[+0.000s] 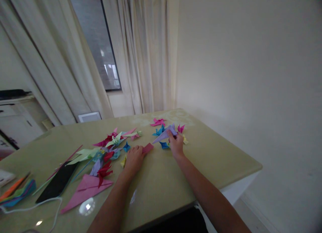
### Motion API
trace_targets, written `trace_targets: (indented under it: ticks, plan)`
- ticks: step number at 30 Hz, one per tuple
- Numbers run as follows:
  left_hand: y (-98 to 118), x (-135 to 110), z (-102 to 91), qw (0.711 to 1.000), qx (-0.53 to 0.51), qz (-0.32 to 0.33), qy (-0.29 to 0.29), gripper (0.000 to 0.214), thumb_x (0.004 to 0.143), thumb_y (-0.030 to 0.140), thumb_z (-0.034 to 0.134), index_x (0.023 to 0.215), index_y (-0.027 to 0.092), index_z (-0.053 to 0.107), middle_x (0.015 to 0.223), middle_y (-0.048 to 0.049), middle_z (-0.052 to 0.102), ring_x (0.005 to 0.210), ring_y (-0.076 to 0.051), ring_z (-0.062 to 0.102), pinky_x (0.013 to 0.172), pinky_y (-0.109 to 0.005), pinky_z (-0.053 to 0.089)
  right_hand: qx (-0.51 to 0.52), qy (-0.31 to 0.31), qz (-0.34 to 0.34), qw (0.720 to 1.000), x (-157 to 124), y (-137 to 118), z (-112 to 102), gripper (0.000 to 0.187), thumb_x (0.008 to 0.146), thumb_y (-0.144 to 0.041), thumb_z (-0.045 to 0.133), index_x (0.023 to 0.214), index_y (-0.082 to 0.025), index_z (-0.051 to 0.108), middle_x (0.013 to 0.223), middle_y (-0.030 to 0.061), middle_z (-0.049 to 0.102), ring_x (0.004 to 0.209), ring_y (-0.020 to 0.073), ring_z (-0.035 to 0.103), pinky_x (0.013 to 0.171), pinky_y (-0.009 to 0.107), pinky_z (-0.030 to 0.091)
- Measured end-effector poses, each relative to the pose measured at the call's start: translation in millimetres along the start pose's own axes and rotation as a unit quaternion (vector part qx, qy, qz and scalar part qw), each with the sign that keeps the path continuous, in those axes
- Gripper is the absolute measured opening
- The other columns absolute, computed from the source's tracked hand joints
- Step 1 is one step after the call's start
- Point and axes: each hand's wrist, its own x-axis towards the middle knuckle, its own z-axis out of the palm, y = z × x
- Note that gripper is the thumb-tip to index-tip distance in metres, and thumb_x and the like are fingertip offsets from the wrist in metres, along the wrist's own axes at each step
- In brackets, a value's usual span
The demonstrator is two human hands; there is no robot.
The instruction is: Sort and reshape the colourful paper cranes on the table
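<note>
Where the room starts at my left, a white cabinet point(18, 117) stands with a black object point(13, 94) on top; what it holds I cannot see. Next come a cream curtain point(55, 48), a dark-framed window point(97, 41), a second curtain point(151, 58) and a bare pale wall point(238, 75). A small white frame point(90, 117) shows behind the far edge of my table point(213, 155), whose yellowish top is glossy and throws back spots of light.

Along that top, from the left, lie a white cord point(31, 208), a fan of coloured paper point(18, 192), a black slab point(59, 182) and a folded pink sheet point(85, 192), a red crane point(104, 172) touching its upper edge. Behind these, folded papers are heaped in green, red, lilac and blue. My left hand point(135, 157) is down by a pink strip point(148, 148) that pokes out past my fingers; whether they grip or only press it, I cannot tell. To its right, my right hand point(176, 144) pinches a lilac paper point(160, 136) between thumb and fingers, near blue folds point(164, 145), a magenta pinwheel point(158, 122) and a yellow piece point(185, 139).
</note>
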Motion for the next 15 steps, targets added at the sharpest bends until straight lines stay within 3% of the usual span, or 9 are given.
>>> trace_targets:
  ticks: [2, 5, 8, 10, 12, 15]
  plan:
    - [-2.5, 2.4, 1.3, 1.000, -0.018, 0.011, 0.013, 0.010, 0.099, 0.022, 0.056, 0.099, 0.019, 0.066, 0.114, -0.0109, 0.068, 0.111, -0.025, 0.064, 0.097, -0.036, 0.047, 0.002, 0.001, -0.006, 1.000, 0.1, -2.4, -1.3, 0.060, 0.083, -0.072, 0.069, 0.055, -0.021, 0.056, 0.047, -0.0027, 0.050, 0.044, 0.0135, 0.046, 0.045, 0.027, 0.035]
    - [-6.0, 8.5, 3.2, 0.985, -0.142, 0.022, 0.091, 0.010, 0.096, 0.027, 0.059, 0.096, 0.020, 0.065, 0.117, -0.0103, 0.067, 0.108, -0.023, 0.066, 0.095, -0.037, 0.052, 0.003, 0.016, -0.010, 1.000, 0.7, -4.8, -3.5, 0.060, 0.085, -0.071, 0.068, 0.054, -0.022, 0.053, 0.044, -0.0042, 0.046, 0.043, 0.0127, 0.043, 0.044, 0.026, 0.034]
    - [-5.7, 13.7, 2.5, 0.917, -0.364, 0.011, 0.162, 0.023, 0.086, 0.038, 0.071, 0.099, 0.021, 0.062, 0.102, -0.0069, 0.072, 0.094, -0.024, 0.071, 0.084, -0.038, 0.056, -0.002, 0.051, -0.020, 0.999, 2.4, -5.5, -5.9, 0.057, 0.086, -0.070, 0.068, 0.059, -0.021, 0.057, 0.046, -0.0054, 0.045, 0.044, 0.0125, 0.042, 0.045, 0.026, 0.035]
    - [-1.7, 14.6, -0.6, 0.862, -0.481, 0.003, 0.163, 0.042, 0.080, 0.042, 0.077, 0.111, 0.021, 0.058, 0.088, -0.0024, 0.074, 0.083, -0.022, 0.073, 0.077, -0.035, 0.057, -0.004, 0.062, -0.025, 0.998, 3.4, -5.4, -6.6, 0.055, 0.087, -0.070, 0.067, 0.063, -0.020, 0.060, 0.047, -0.0054, 0.047, 0.045, 0.0126, 0.043, 0.046, 0.026, 0.035]
    - [4.2, 13.4, -4.9, 0.828, -0.539, -0.002, 0.157, 0.060, 0.075, 0.042, 0.082, 0.124, 0.020, 0.054, 0.078, 0.0008, 0.074, 0.073, -0.020, 0.073, 0.068, -0.030, 0.055, -0.003, 0.052, -0.026, 0.998, 3.0, -5.2, -5.7, 0.054, 0.087, -0.069, 0.067, 0.066, -0.019, 0.063, 0.048, -0.0050, 0.048, 0.046, 0.0127, 0.043, 0.046, 0.025, 0.035]
    - [13.2, 10.2, -9.9, 0.842, -0.520, 0.005, 0.146, 0.047, 0.081, 0.048, 0.076, 0.114, 0.017, 0.063, 0.070, 0.0007, 0.071, 0.057, -0.015, 0.065, 0.056, -0.025, 0.048, 0.003, -0.014, -0.029, 0.999, -2.2, -5.5, -0.7, 0.053, 0.086, -0.069, 0.068, 0.067, -0.019, 0.064, 0.049, -0.0043, 0.049, 0.046, 0.0128, 0.045, 0.045, 0.025, 0.034]
